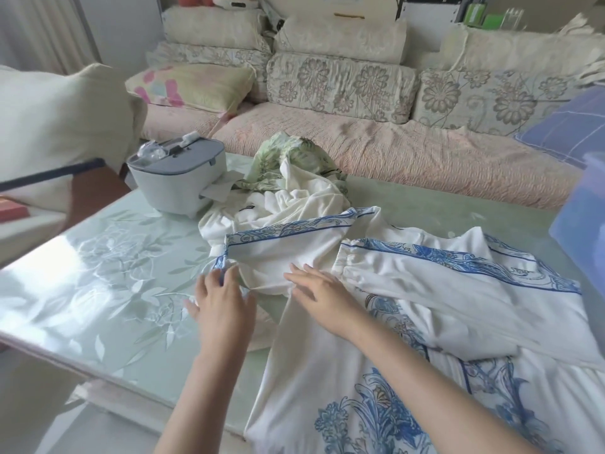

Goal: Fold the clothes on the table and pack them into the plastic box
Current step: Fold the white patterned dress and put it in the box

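Observation:
A white garment with blue floral trim (425, 290) lies spread over the near right of the glass table (108, 273). One blue-edged sleeve stretches to the left. My left hand (222, 299) pinches that sleeve's cuff at its left end. My right hand (322, 293) lies flat with straight fingers on the white cloth just right of the cuff. Behind lies a crumpled white garment (294, 204) and a green leaf-print one (288, 158). The blue translucent plastic box (579, 217) shows at the right edge, blurred.
A grey-white lidded appliance (176, 178) stands at the table's far left. A sofa with patterned cushions (343, 83) runs behind the table. A cream cushion (59, 126) sits at the left. The table's near left edge runs diagonally.

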Tool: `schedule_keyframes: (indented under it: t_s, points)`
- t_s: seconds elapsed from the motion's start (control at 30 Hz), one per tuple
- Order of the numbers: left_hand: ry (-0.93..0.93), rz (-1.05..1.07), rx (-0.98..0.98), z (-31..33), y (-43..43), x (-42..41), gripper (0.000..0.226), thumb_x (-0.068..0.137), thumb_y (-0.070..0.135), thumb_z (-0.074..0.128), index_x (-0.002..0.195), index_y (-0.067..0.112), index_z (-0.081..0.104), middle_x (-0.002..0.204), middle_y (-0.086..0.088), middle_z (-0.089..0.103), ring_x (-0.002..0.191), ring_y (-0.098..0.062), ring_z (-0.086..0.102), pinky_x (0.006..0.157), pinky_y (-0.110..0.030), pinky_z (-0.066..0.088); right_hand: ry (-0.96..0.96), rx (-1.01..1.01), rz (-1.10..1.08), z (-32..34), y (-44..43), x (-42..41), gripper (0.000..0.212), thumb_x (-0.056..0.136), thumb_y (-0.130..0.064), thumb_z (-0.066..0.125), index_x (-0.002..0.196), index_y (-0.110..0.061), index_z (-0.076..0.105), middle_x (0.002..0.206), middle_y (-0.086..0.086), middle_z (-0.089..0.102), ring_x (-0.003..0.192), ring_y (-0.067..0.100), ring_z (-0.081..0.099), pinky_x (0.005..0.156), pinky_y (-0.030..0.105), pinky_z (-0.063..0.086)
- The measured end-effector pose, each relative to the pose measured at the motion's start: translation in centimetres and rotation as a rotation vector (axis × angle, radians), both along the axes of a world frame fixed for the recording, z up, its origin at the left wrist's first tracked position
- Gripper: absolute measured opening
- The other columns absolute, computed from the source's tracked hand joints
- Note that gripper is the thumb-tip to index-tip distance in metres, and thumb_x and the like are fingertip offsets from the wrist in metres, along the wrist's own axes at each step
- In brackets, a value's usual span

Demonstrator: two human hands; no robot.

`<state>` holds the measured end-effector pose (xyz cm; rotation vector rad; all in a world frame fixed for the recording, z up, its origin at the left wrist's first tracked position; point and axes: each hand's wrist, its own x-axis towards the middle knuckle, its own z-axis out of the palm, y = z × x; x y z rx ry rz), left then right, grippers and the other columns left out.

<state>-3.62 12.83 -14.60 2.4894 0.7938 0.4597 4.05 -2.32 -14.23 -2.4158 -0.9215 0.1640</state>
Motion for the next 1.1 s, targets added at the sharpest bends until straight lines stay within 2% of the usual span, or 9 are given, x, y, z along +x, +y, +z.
schedule_keyframes:
  t_s: [0.1,0.23,0.37,0.47,0.63,0.7,0.8,0.97,1.1]
  points:
    - [0.138,0.052,-0.142,-0.8,1.9,-0.7,0.062,0.090,0.031,0.058,0.143,0.011,0.032,0.149,-0.018,0.027,0.137,-0.034,0.023,0.109,-0.042,0.022,-0.022,-0.009,0.039,0.1,1.3,-1.7,0.042,0.099,-0.036,0.046,0.139,-0.023,0.048,0.151,-0.004,0.036,0.141,0.013,0.025,0.113,0.025,0.012]
    - [0.171,0.112,-0.184,-0.4,3.6,-1.0,0.055,0.089,0.035,0.058,0.130,0.002,0.039,0.132,-0.024,0.047,0.126,-0.035,0.037,0.099,-0.037,0.027,-0.002,-0.053,0.086,0.1,2.6,-4.2,0.057,0.089,-0.050,0.056,0.139,-0.024,0.047,0.138,-0.002,0.051,0.133,0.013,0.029,0.108,0.024,0.018]
    - [0.062,0.108,-0.535,0.6,4.3,-1.2,0.060,0.082,0.021,0.068,0.132,0.003,0.043,0.121,-0.022,0.058,0.111,-0.033,0.055,0.088,-0.037,0.042,0.012,-0.028,0.006,0.1,3.9,-5.0,0.073,0.083,-0.045,0.066,0.146,-0.030,0.032,0.133,-0.002,0.050,0.127,0.019,0.030,0.103,0.028,0.018]
    - [-0.158,0.088,-0.811,1.9,4.0,-1.3,0.029,0.059,0.023,0.071,0.084,0.010,0.063,0.078,-0.014,0.064,0.073,-0.026,0.058,0.064,-0.034,0.045,0.044,-0.024,0.023,-0.3,4.8,-4.9,0.084,0.073,-0.049,0.073,0.144,-0.035,0.030,0.126,-0.005,0.046,0.121,0.019,0.029,0.099,0.031,0.020]
    - [-0.352,0.007,-1.101,3.3,3.4,-0.6,0.044,0.055,0.025,0.070,0.092,0.001,0.066,0.077,-0.016,0.060,0.066,-0.023,0.053,0.059,-0.031,0.041,-0.098,0.084,0.039,-1.2,5.8,-4.9,0.053,0.071,-0.050,0.073,0.112,-0.018,0.062,0.124,-0.002,0.051,0.121,0.020,0.035,0.098,0.026,0.020]
    - [-0.389,-0.062,-1.193,3.7,3.1,-0.1,0.035,0.068,0.024,0.073,0.096,0.003,0.066,0.080,-0.011,0.060,0.066,-0.018,0.054,0.058,-0.028,0.043,0.012,0.298,-0.048,-0.8,5.5,-4.9,0.036,0.075,-0.048,0.065,0.088,-0.015,0.065,0.092,0.005,0.065,0.096,0.026,0.056,0.083,0.032,0.035]
    - [-0.460,-0.118,-1.326,4.3,2.7,0.5,0.013,0.092,0.020,0.057,0.095,0.010,0.065,0.082,-0.002,0.062,0.077,-0.014,0.061,0.066,-0.026,0.053,0.226,0.526,-0.195,1.2,3.8,-4.1,0.039,0.079,-0.049,0.059,0.093,-0.013,0.066,0.082,0.004,0.071,0.081,0.024,0.066,0.077,0.041,0.050]
    - [-0.425,-0.128,-0.929,3.6,2.5,1.0,0.019,0.092,0.008,0.054,0.105,0.015,0.066,0.092,-0.003,0.068,0.088,-0.016,0.065,0.080,-0.031,0.053,0.076,0.596,-0.343,5.5,-3.4,-0.8,0.019,0.089,-0.020,0.063,0.086,-0.001,0.063,0.077,0.016,0.066,0.068,0.023,0.057,0.065,0.028,0.040]
    - [-0.306,-0.240,-0.536,2.1,1.7,2.3,0.028,0.085,0.003,0.061,0.107,0.019,0.066,0.106,0.000,0.067,0.105,-0.019,0.060,0.082,-0.026,0.043,-0.056,0.439,-0.539,6.8,-10.7,2.3,0.011,0.090,-0.018,0.063,0.082,-0.012,0.059,0.067,-0.005,0.056,0.064,0.014,0.051,0.057,0.018,0.037]
